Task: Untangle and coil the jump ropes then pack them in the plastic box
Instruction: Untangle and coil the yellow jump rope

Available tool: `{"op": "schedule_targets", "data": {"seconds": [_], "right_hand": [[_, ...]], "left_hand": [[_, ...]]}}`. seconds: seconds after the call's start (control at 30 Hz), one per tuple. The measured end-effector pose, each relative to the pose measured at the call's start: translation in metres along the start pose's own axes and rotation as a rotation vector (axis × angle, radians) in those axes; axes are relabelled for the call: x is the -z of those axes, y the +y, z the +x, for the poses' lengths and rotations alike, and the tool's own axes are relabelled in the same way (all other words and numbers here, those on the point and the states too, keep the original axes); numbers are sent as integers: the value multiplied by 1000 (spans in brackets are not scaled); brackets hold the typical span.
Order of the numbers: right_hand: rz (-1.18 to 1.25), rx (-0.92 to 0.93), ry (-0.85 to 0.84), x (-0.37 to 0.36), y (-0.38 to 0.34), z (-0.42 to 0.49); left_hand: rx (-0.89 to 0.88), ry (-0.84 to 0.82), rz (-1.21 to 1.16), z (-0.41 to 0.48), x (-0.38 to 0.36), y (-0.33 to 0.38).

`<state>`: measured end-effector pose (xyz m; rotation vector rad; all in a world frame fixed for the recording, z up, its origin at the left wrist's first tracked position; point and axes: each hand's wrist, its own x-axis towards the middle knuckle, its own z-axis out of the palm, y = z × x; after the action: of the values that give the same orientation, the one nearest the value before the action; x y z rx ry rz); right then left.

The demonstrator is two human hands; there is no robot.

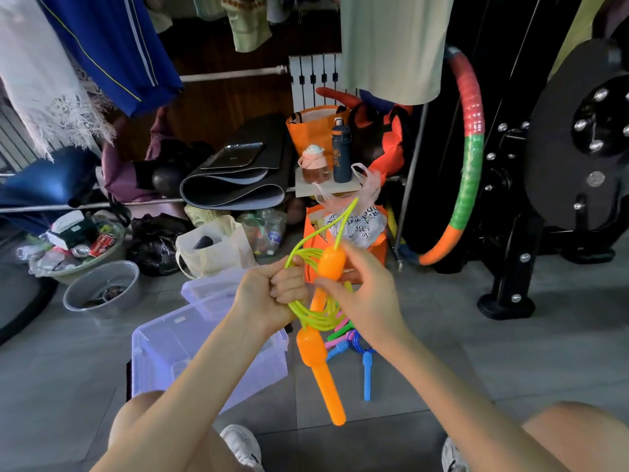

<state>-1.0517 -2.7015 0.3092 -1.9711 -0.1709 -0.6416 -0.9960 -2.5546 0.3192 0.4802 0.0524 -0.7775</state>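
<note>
My left hand grips a coil of yellow-green jump rope in front of me. My right hand pinches one orange handle of that rope, held upright, with a loop of cord rising above it. The second orange handle hangs down below the coil. On the floor behind it lies a tangle of other ropes with blue, pink and green handles; a blue handle sticks out toward me. The clear plastic box stands open on the floor at my left, its lid behind it.
A hula hoop leans against black gym equipment on the right. An orange bag, a cream tote, a metal bowl and a basin of rubbish crowd the floor behind. Clothes hang above. My knees and shoes are below.
</note>
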Motion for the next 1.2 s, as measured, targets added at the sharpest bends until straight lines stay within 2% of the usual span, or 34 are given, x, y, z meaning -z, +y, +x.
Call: {"op": "schedule_targets", "data": {"seconds": [0.07,0.1,0.17,0.27,0.33,0.47,0.53,0.63,0.7,0.77,0.83,0.87,0.93,1.0,1.07,1.13,1.2], "right_hand": [[-338,118,-90,-3,12,-4],[-411,107,-119,-1,15,-5],[-384,31,-121,8,13,-3],[-343,-24,-20,21,14,0],[-364,-64,-46,25,14,4],[-42,-280,-250,35,10,7],[5,-258,-293,40,12,9],[106,-216,-287,41,17,8],[204,-199,-208,43,19,8],[65,-153,-161,49,30,10],[-212,-70,-291,55,45,9],[-256,-72,-357,58,49,9],[-103,-193,-401,62,49,7],[159,-365,-348,64,44,6],[313,-495,-275,67,46,7],[410,-526,-239,67,42,9],[484,-480,-223,65,39,10]], "left_hand": [[20,35,-50,1,-2,0],[32,28,-69,1,-3,2],[65,4,-75,2,-1,6],[127,-26,-27,6,6,13],[152,-48,5,8,7,15],[140,-47,228,10,3,15],[160,-63,320,11,2,14],[236,-90,363,15,3,9],[260,-118,332,18,3,5],[304,-158,212,20,6,5],[334,-176,125,22,9,6],[338,-172,112,23,11,7],[335,-175,109,25,11,8],[327,-177,117,25,11,10],[321,-167,111,26,12,13],[319,-149,106,24,10,13],[289,-138,145,24,7,11]]}}
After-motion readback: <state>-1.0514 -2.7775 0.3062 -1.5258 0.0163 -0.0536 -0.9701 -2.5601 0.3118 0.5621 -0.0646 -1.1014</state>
